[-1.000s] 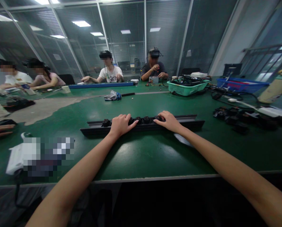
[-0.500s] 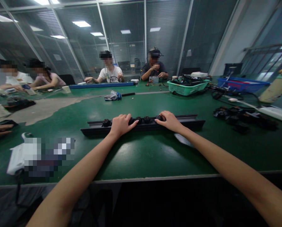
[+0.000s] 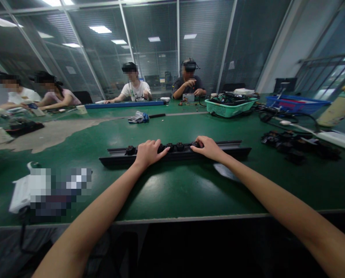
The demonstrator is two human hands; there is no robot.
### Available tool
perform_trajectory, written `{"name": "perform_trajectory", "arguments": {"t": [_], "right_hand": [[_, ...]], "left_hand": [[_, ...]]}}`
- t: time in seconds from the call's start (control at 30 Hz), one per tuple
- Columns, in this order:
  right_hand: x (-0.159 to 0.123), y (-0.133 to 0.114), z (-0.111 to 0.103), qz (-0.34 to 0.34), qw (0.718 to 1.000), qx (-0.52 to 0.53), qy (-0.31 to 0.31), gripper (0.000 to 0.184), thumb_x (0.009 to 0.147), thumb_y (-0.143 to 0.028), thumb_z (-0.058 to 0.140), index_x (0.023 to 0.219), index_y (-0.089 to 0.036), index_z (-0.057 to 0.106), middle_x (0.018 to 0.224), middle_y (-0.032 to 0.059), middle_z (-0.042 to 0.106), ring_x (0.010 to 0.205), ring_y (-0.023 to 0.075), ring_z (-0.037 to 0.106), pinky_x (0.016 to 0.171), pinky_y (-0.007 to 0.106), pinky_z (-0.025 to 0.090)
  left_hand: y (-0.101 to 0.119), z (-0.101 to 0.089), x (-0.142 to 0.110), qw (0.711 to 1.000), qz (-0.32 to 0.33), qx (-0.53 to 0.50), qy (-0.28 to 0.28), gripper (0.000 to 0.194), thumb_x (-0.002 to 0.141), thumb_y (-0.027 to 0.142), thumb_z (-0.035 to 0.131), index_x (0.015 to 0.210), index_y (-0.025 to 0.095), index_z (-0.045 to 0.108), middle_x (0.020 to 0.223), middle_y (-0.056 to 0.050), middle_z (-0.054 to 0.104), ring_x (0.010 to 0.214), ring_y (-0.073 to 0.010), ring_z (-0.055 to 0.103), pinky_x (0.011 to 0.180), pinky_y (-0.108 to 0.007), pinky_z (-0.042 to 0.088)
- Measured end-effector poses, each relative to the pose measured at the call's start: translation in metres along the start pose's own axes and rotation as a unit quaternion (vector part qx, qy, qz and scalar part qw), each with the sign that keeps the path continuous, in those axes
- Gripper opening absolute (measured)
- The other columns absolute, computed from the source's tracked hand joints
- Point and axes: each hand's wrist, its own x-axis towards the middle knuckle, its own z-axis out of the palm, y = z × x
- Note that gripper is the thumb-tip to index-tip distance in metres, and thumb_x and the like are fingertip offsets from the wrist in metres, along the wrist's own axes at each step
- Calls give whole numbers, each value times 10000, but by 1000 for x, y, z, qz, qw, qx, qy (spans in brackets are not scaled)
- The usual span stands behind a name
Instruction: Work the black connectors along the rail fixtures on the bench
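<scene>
A long black channel-shaped rail (image 3: 178, 156) lies across the green table, with several small black blocks seated along it. Among these, one block (image 3: 130, 150) sits near the left end and another (image 3: 180, 146) shows between my hands. My left hand (image 3: 149, 152) is closed over the rail left of the middle, thumb along its near side; its fingertips are partly hidden behind it. With thumb and fingers, my right hand (image 3: 205, 148) grips a black block (image 3: 195, 144) in the channel, right of the middle.
Loose black blocks (image 3: 300, 146) are piled at right, beside a white power strip (image 3: 339, 141). Farther back are a green basket (image 3: 230, 109) of cables, a blue basket (image 3: 296, 105) and a crumpled glove (image 3: 138, 117). A white device (image 3: 19, 195) lies front left. Several people sit across the table.
Both my hands keep the same places on the rail. The neighbouring person's hand at the left edge has drawn back, mostly out of view.
</scene>
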Motion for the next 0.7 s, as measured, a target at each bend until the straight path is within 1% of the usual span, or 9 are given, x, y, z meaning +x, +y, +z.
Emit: {"name": "perform_trajectory", "arguments": {"t": [0.2, 0.5, 0.7], "right_hand": [[-1, 2, 0, -2, 1000, -8, -3, 292, 894, -479, 615, 786, -240, 486, 804, 46, 582, 776, 214, 524, 708, 336, 364], [1, 0, -1, 7, 1000, -3, -1, 286, 845, -427, 623, 754, -251, 417, 780, 39, 561, 746, 198, 498, 699, 327, 348], [2, 1, -2, 0, 1000, -18, -4, 282, 857, -432, 617, 767, -250, 422, 803, 51, 571, 768, 207, 501, 719, 331, 363]], "left_hand": [[1, 0, 0, 1000, 1, 11, 3, 703, 1016, 742, 236, 1012, 181, 659, 991, -156, 745, 936, -311, 685, 659, -337, 379], [1, -1, 0, 1000, -4, 6, -2, 704, 1013, 742, 250, 1034, 179, 672, 1008, -162, 745, 953, -315, 685, 687, -339, 402], [1, -2, 0, 1000, -3, 8, -1, 707, 1014, 740, 246, 1028, 178, 676, 1004, -159, 745, 933, -310, 687, 677, -337, 402]]}}
